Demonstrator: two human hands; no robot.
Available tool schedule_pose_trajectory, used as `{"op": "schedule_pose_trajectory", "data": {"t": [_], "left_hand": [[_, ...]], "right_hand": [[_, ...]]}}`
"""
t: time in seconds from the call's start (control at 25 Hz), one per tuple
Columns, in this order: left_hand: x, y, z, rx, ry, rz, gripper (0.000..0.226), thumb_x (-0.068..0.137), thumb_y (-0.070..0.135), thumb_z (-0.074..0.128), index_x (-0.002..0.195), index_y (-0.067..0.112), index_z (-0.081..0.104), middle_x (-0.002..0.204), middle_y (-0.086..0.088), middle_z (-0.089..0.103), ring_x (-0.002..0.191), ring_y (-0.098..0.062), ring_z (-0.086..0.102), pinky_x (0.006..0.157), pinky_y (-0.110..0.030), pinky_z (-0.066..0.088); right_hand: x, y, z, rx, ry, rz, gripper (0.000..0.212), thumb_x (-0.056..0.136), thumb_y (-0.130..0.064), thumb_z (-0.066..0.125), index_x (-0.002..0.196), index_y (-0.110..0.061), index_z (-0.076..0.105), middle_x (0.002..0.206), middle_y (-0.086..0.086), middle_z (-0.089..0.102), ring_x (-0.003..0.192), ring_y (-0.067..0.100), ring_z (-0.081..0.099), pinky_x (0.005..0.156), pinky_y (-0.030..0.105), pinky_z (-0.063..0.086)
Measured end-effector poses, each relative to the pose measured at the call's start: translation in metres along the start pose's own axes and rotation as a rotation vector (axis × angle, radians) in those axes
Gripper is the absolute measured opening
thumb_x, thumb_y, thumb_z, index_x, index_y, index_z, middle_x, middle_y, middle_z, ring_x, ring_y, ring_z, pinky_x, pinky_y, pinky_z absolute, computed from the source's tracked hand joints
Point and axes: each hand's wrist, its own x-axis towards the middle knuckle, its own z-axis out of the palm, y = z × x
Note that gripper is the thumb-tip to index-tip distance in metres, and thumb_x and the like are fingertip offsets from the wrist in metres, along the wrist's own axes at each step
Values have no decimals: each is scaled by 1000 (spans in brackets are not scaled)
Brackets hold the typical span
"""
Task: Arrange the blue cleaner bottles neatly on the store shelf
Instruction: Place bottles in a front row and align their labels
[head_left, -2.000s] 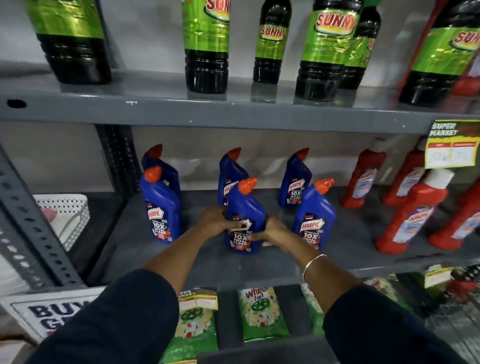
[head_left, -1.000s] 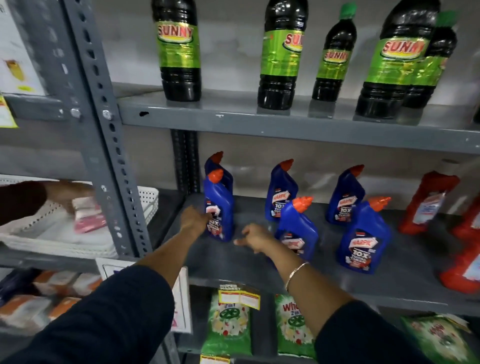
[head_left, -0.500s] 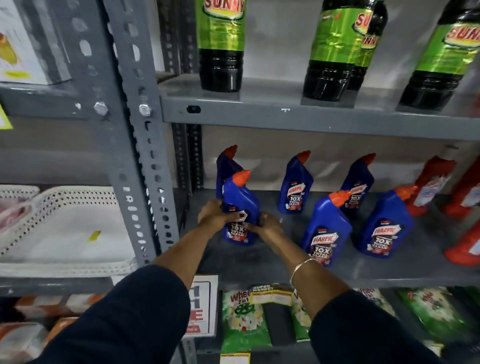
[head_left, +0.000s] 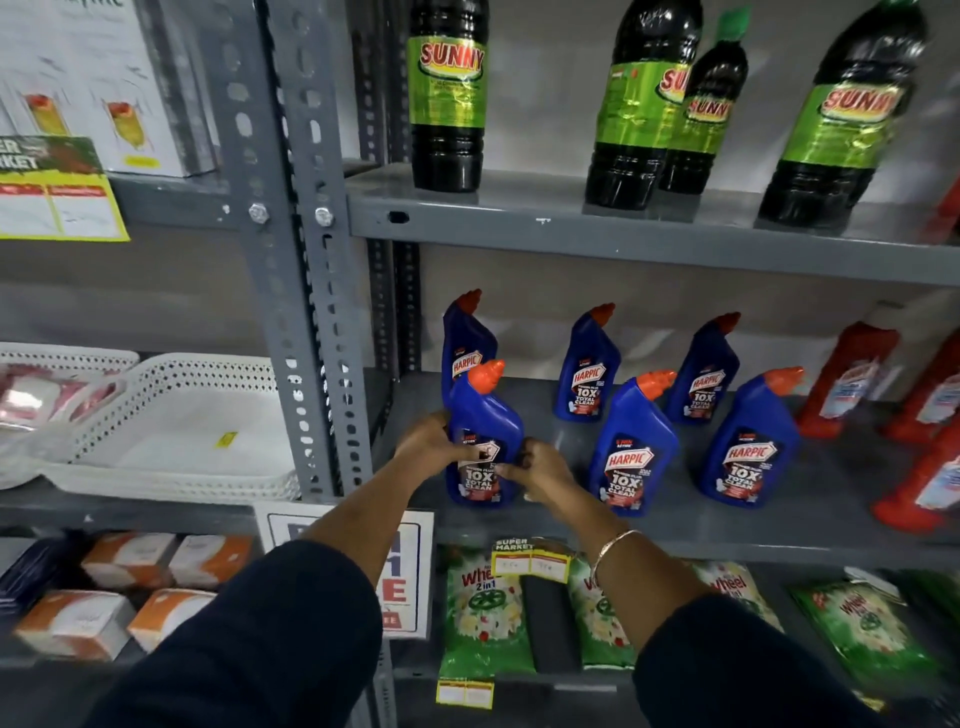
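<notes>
Several blue cleaner bottles with orange caps stand on the grey middle shelf (head_left: 685, 525) in a front row and a back row. My left hand (head_left: 428, 441) and my right hand (head_left: 535, 470) both grip the front-left blue bottle (head_left: 485, 431), which stands upright on the shelf near the left upright. Behind it stands another blue bottle (head_left: 465, 338). To the right, the front row holds two more, the middle front bottle (head_left: 634, 447) and the right front bottle (head_left: 748, 441). Two bottles (head_left: 589, 364) stand at the back.
Red cleaner bottles (head_left: 847, 374) crowd the shelf's right end. A perforated grey upright (head_left: 311, 312) bounds the left, with a white basket (head_left: 187, 415) beyond it. Black bottles with green labels (head_left: 449, 93) stand on the shelf above; green detergent packs (head_left: 483, 613) lie below.
Over two seconds both hands left the middle front bottle and moved left to the front-left bottle, which they now hold. My view shifted left along the shelf.
</notes>
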Motion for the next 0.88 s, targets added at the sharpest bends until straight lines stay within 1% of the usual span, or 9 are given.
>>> {"op": "schedule_pose_trajectory", "data": {"t": [0.08, 0.16, 0.4, 0.52, 0.6, 0.76, 0.88], "left_hand": [[0, 1, -2, 18, -10, 5, 48, 69, 16, 76, 112, 8, 57, 111, -13, 69, 98, -27, 65, 90, -41, 52], [0, 2, -4, 50, 0, 1, 46, 72, 14, 74, 114, 8, 56, 113, -13, 67, 99, -26, 64, 84, -33, 49], [-4, 1, -14, 37, 39, 10, 47, 71, 12, 74, 114, 5, 57, 115, -15, 67, 91, -22, 61, 76, -28, 45], [-8, -1, -14, 25, 32, 13, 45, 72, 13, 74, 113, 4, 57, 115, -16, 67, 86, -17, 58, 75, -28, 44], [-9, -1, -13, 24, 33, 9, 43, 72, 13, 74, 111, 5, 58, 114, -15, 67, 85, -17, 58, 75, -28, 44], [-6, -1, -15, 66, 41, 6, 39, 72, 16, 74, 107, 6, 59, 111, -15, 68, 94, -23, 63, 76, -29, 46], [-4, 0, -17, 97, 39, -19, 42, 71, 17, 74, 109, 8, 59, 111, -13, 68, 98, -25, 64, 79, -32, 48]], "right_hand": [[1, 1, 2, 23, -6, 13, 45, 77, -13, 71, 117, -2, 54, 121, 20, 63, 110, 34, 61, 89, 44, 51], [4, 0, 5, 61, -8, 29, 44, 77, -13, 71, 116, -3, 54, 120, 21, 63, 108, 35, 61, 85, 46, 53], [6, -5, 15, 127, -16, 39, 43, 78, -10, 69, 117, -3, 54, 124, 19, 60, 111, 35, 60, 86, 49, 55], [4, -5, 15, 135, -30, 63, 42, 79, -9, 68, 118, -3, 53, 126, 18, 59, 113, 34, 59, 84, 45, 56], [4, -7, 15, 135, -40, 70, 42, 79, -9, 67, 119, -4, 53, 127, 17, 58, 114, 34, 58, 84, 45, 56], [3, -9, 14, 162, -53, 77, 43, 80, -6, 66, 121, -3, 51, 128, 19, 57, 115, 36, 57, 85, 48, 55], [4, -10, 16, 196, -57, 84, 46, 80, -4, 66, 122, -1, 50, 128, 20, 56, 116, 38, 56, 86, 53, 54]]}}
